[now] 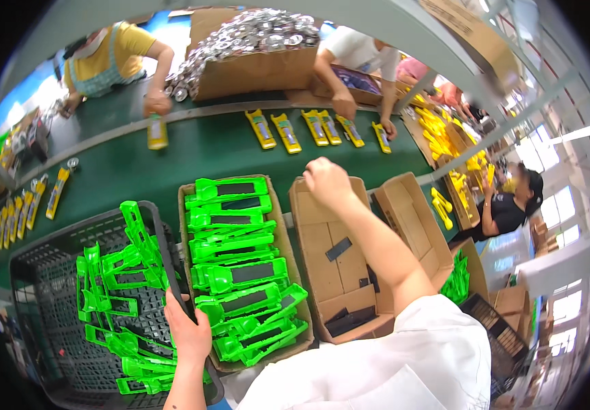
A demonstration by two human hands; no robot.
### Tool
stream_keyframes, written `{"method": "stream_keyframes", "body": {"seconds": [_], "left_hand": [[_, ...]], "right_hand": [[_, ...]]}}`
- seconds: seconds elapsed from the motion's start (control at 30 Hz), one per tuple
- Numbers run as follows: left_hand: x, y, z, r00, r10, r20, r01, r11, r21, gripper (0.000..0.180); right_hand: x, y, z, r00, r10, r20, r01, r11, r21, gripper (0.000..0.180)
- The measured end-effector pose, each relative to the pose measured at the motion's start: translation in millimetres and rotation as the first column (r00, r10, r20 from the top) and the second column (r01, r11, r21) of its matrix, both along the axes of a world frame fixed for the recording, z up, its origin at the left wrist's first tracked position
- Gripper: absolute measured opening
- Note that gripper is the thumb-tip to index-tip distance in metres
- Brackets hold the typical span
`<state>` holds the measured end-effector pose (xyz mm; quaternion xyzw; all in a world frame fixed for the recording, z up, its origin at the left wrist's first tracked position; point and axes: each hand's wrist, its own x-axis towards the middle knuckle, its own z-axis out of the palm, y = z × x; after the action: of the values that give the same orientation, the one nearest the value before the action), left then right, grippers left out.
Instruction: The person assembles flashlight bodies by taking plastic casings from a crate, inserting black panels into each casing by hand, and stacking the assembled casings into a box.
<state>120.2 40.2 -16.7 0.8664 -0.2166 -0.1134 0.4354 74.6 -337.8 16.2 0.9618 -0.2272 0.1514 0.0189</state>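
Note:
My left hand [189, 331] is at the right rim of a black plastic crate [161, 236], fingers stretched out and thumb apart, with nothing visible in it. In that crate lie loose bright green plastic parts [127, 266]. Right beside it stands a cardboard box [283, 236] packed with green parts bearing dark inset strips [254, 272]. My right hand [327, 180] is closed, over the far edge of another cardboard box [308, 246]; its curled fingers hide whatever they may hold. Several dark flat strips [351, 321] lie at the bottom of that box.
Across the green conveyor belt [220, 154], two people handle yellow pieces [284, 133]. More yellow pieces [18, 212] line the left side. A big carton [254, 75] overflows with silvery parts. To the right are an open cardboard box [414, 219] and another person [510, 205].

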Motion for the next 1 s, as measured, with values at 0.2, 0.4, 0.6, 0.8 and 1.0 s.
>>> {"method": "stream_keyframes", "body": {"seconds": [0.2, 0.4, 0.6, 0.8, 1.0], "left_hand": [[4.3, 4.8, -14.4, 0.997, 0.016, 0.077, -0.015, 1.0, -0.018, 0.053], [16.4, 2.9, -29.9, 0.97, -0.007, 0.241, 0.004, 1.0, 0.015, 0.041], [33.2, 8.3, -38.7, 0.958, 0.017, 0.286, -0.025, 0.999, 0.026, 0.032], [34.7, 11.6, -47.1, 0.981, 0.166, 0.1, -0.152, 0.979, -0.136, 0.038], [58.3, 65.7, -25.9, 0.869, 0.185, 0.459, -0.229, 0.973, 0.042, 0.021]], "right_hand": [[-105.2, 56.7, 24.4, 0.996, -0.013, 0.085, -0.005, 0.977, 0.211, 0.016], [-189.1, 68.1, 5.7, 0.971, -0.24, -0.023, 0.227, 0.88, 0.417, 0.018], [-187.3, 50.3, -96.2, 0.997, 0.042, 0.058, -0.051, 0.986, 0.157, 0.031], [-158.3, 32.2, -101.3, 0.94, -0.154, -0.306, 0.209, 0.965, 0.156, 0.019], [-178.5, 43.7, -78.1, 0.866, -0.271, -0.42, 0.439, 0.813, 0.383, 0.033]]}}
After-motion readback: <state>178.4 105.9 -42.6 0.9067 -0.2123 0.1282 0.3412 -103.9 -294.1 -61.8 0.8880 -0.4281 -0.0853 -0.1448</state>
